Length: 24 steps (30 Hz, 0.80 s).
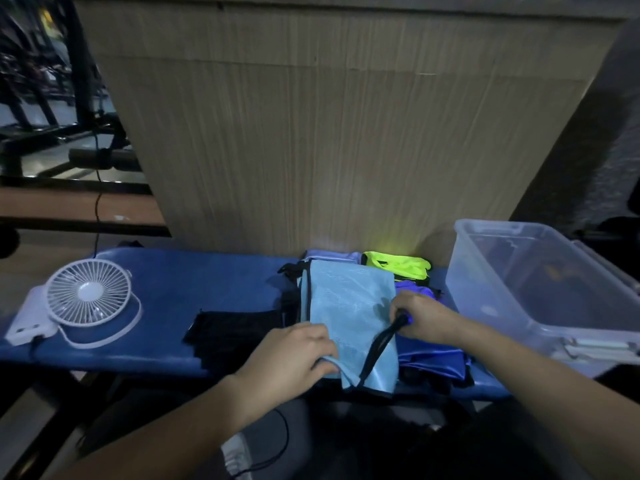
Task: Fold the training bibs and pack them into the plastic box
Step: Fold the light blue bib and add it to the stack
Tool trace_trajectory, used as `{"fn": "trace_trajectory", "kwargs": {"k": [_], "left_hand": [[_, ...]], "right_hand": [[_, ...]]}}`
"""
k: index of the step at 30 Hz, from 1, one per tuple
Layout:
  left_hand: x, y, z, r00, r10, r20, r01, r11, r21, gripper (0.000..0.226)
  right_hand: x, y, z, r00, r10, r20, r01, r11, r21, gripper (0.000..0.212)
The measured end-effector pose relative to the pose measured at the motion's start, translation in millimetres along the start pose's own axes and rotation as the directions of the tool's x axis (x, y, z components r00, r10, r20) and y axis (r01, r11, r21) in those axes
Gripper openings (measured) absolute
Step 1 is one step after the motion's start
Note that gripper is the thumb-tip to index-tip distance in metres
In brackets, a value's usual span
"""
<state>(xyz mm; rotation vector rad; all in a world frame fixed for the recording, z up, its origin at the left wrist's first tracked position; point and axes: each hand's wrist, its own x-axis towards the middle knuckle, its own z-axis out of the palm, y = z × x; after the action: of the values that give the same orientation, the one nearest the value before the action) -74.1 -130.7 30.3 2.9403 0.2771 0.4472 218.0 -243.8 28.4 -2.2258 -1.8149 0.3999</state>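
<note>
Light blue bib [349, 317]: lies on blue table [194, 289], its near end hanging over the front edge. Left hand [287, 358] pinches its near left corner; right hand [420, 320] grips its black strap [379, 344]. Plastic box [540, 289]: right end of the table, right side cut off. Open tabletop between black bib [235, 330] and fan [88, 299]. Purple bib [429, 355], yellow bib [398, 266] partly covered.

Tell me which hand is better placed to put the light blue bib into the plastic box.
Probably the right hand: it already pinches the light blue bib's black strap and is nearer the clear plastic box. The left hand grips the bib's far side.
</note>
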Motion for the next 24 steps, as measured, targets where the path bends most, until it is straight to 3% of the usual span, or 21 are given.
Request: {"fn": "trace_trajectory", "kwargs": {"k": [3, 5, 8, 9, 11, 13, 15, 16, 18, 20, 22, 24], "left_hand": [[-2, -1, 8, 0.992, 0.033, 0.125, -0.034, 0.999, 0.002, 0.031], [-2, -3, 11, 0.956, 0.027, 0.292, -0.022, 1.000, -0.022, 0.048], [4, -15, 4, 0.862, 0.088, 0.498, -0.012, 0.988, -0.155, 0.071], [9, -22, 1, 0.851, 0.103, 0.514, 0.016, 0.975, -0.222, 0.071], [30, -37, -5, 0.900, 0.068, 0.430, 0.088, 0.938, -0.334, 0.056], [63, -63, -4, 0.979, -0.073, 0.188, 0.143, 0.907, -0.395, 0.031], [99, -97, 2, 0.973, -0.228, -0.026, 0.204, 0.909, -0.363, 0.026], [116, -113, 6, 0.956, -0.286, -0.065, 0.251, 0.913, -0.320, 0.030], [145, -136, 11, 0.925, -0.380, 0.003, 0.370, 0.898, -0.238, 0.043], [162, -149, 15, 0.886, -0.419, 0.198, 0.454, 0.870, -0.192, 0.061], [170, -157, 19, 0.839, -0.412, 0.355, 0.492, 0.853, -0.176, 0.082], [171, -163, 21, 0.828, -0.393, 0.399, 0.481, 0.864, -0.146, 0.082]], "right_hand": [[1, 2, -4, 0.977, 0.015, 0.212, -0.013, 1.000, -0.012, 0.033], [6, 6, -9, 0.949, 0.069, 0.308, -0.072, 0.997, -0.003, 0.043], [26, 12, -16, 0.982, 0.045, 0.184, -0.060, 0.995, 0.078, 0.024], [36, 16, -16, 0.993, 0.049, 0.106, -0.059, 0.994, 0.096, 0.013], [57, 21, -17, 0.996, 0.082, -0.041, -0.077, 0.991, 0.105, 0.010], [80, 28, -16, 0.983, 0.132, -0.128, -0.119, 0.987, 0.105, 0.014], [96, 31, -17, 0.968, 0.211, -0.135, -0.204, 0.977, 0.065, 0.033], [102, 31, -17, 0.963, 0.242, -0.120, -0.237, 0.970, 0.055, 0.041], [111, 33, -17, 0.959, 0.276, -0.071, -0.272, 0.960, 0.060, 0.046], [117, 37, -15, 0.959, 0.282, -0.027, -0.280, 0.959, 0.041, 0.044], [122, 42, -13, 0.964, 0.264, -0.002, -0.264, 0.964, 0.031, 0.035], [123, 45, -12, 0.971, 0.237, 0.008, -0.237, 0.971, 0.014, 0.022]]}}
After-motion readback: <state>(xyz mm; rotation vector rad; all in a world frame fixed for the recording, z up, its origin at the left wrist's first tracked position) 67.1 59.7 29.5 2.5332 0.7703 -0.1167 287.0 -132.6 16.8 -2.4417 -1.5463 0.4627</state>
